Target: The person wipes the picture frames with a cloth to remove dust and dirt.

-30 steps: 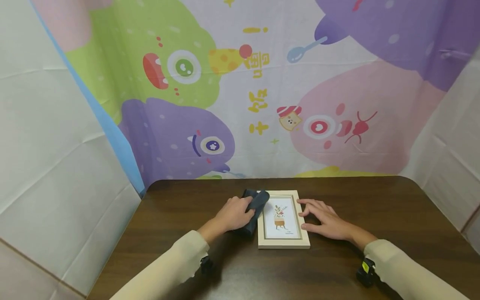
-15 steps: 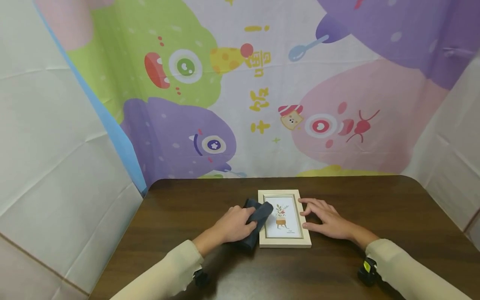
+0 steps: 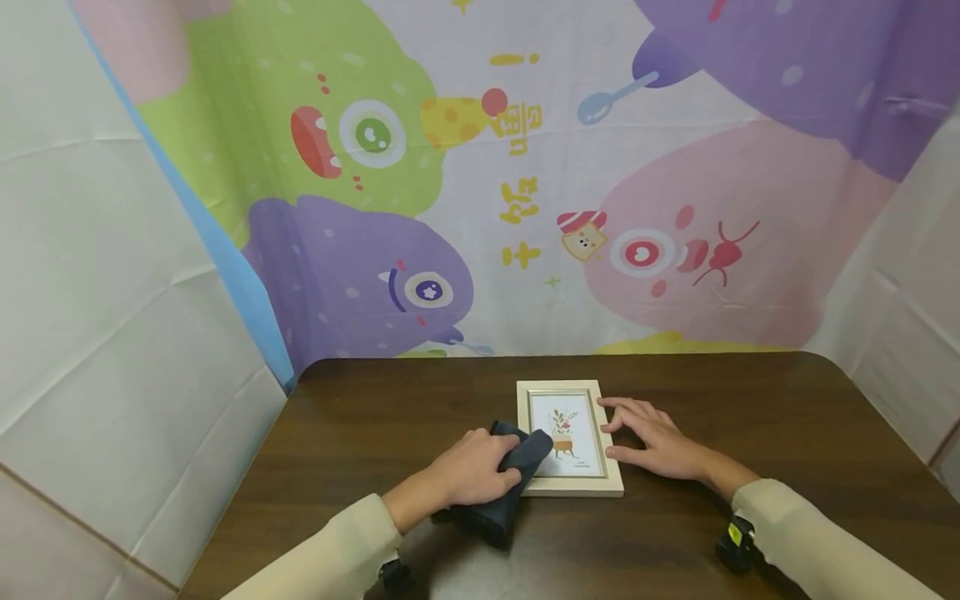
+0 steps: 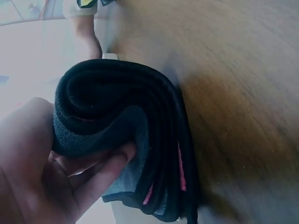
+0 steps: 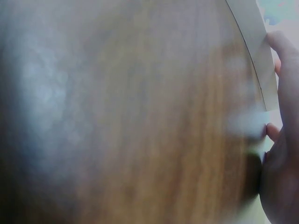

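Observation:
A picture frame (image 3: 611, 482) with a cream border and a plant print lies flat on the table. My left hand (image 3: 477, 467) grips a folded dark cloth (image 3: 531, 451), which covers the frame's lower left part and hangs past its left edge. In the left wrist view, the cloth (image 4: 163, 121) shows thick rolled layers with pink bits between them, and my fingers reach into its fold. My right hand (image 3: 660, 440) touches the frame's right side with its fingertips, thumb nearer me. At the right wrist view's edge, that hand (image 5: 285, 126) meets the pale frame edge (image 5: 254, 51).
The dark brown wooden table (image 3: 360, 417) has rounded far corners. Behind it hangs a cloth backdrop (image 3: 525, 317) with cartoon monsters. Pale panels (image 3: 135, 333) stand along the left and right sides.
My left hand has drawn the cloth down the frame's left side toward me and slightly right, uncovering the upper left corner. The right hand stays at the right edge.

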Demonstrator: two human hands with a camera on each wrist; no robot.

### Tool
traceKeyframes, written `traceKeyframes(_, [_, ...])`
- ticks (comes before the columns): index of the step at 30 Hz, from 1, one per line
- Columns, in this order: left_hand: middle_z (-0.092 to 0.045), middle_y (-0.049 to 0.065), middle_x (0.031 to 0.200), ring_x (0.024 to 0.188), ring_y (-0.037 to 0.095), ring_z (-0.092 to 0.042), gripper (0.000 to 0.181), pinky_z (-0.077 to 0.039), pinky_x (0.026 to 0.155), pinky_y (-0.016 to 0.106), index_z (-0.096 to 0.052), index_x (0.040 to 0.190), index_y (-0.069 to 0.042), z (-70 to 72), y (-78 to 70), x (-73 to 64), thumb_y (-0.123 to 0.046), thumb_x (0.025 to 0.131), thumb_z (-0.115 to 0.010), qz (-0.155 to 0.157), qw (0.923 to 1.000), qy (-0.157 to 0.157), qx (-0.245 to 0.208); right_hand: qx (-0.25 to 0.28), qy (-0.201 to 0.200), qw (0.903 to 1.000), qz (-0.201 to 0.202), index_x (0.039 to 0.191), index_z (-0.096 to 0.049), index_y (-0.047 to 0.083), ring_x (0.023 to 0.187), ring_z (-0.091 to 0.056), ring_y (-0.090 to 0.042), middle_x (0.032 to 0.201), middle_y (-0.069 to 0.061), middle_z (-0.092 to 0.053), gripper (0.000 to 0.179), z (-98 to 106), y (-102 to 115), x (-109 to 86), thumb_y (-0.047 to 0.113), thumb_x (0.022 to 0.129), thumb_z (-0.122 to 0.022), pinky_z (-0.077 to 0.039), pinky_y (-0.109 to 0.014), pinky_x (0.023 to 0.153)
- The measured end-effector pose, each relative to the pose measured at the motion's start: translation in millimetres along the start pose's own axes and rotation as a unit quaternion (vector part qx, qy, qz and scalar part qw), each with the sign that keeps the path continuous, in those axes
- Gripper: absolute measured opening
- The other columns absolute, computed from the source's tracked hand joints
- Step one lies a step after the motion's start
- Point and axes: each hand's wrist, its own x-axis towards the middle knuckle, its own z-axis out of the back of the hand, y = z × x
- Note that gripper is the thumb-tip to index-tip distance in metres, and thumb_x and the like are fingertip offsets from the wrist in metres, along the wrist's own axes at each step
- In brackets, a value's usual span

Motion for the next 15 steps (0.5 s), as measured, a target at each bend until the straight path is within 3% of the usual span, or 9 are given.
traceKeyframes(8, [-0.084,0.011,0.103,0.073,0.010,-0.061,0.039,-0.048,0.069,0.025,-0.078,0.134,-0.004,2.4,7.9,6.7,-0.021,0.100,-0.068,-0.007,0.9999,-0.013,-0.007,-0.003,0.001,1.0000,-0.002,0.110,-0.066,0.034,0.153,-0.046,-0.051,0.172,-0.013,-0.053,0.014,-0.1,0.2,-0.3,0.035,0.105,-0.079,-0.032,-0.081,0.112])
traceKeyframes(15, [-0.085,0.016,0.112,0.076,0.013,-0.064,0.045,-0.051,0.073,0.028,-0.074,0.141,0.000,5.0,15.3,16.1,-0.020,0.101,-0.067,0.001,0.9998,-0.017,-0.013,-0.003,0.001,1.0000,0.001,0.110,-0.067,0.033,0.153,-0.047,-0.050,0.171,-0.013,-0.053,0.014,1.2,2.2,-0.8,0.034,0.105,-0.080,-0.032,-0.082,0.112])
